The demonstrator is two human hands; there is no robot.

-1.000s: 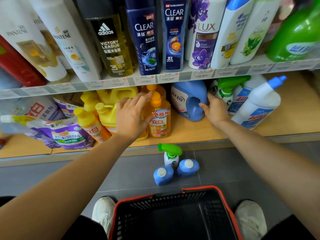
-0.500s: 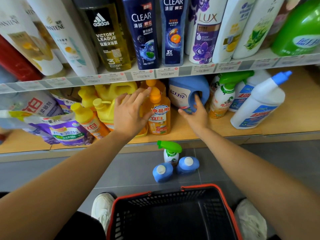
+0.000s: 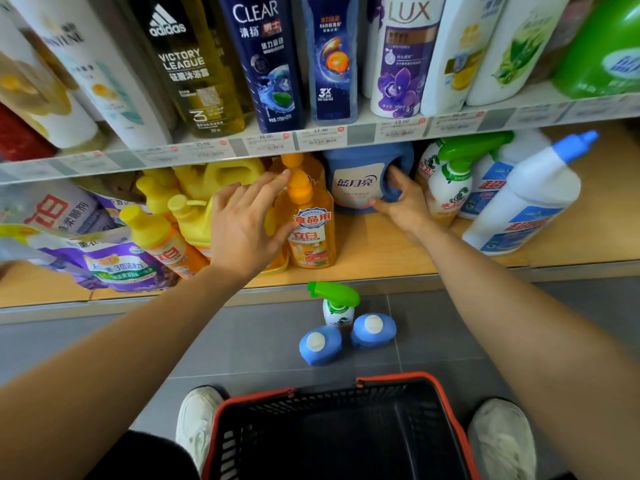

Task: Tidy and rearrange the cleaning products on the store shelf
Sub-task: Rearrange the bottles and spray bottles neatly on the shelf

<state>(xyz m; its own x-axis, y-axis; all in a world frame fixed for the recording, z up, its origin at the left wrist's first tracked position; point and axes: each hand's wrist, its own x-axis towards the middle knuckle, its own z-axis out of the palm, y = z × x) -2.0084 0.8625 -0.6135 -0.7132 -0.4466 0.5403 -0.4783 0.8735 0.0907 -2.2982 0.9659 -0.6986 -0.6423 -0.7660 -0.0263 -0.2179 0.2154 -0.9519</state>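
Resting the left hand [image 3: 247, 223], fingers spread, against the orange soap bottle [image 3: 311, 233] on the lower shelf [image 3: 374, 251], fingertips by its cap. Gripping the blue detergent jug [image 3: 356, 183] by its handle with the right hand [image 3: 403, 202], fingers curled round it. Below both hands, on the floor [image 3: 242, 341]: 2 blue bottles [image 3: 320, 344], 1 green spray bottle [image 3: 337, 306].

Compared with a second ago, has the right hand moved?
Yes. The right hand has shifted left, away from the green-topped spray bottle, and now grips the blue jug.

Black basket [image 3: 394, 376] with red rim, white shoes [image 3: 197, 417], grey floor [image 3: 242, 337]
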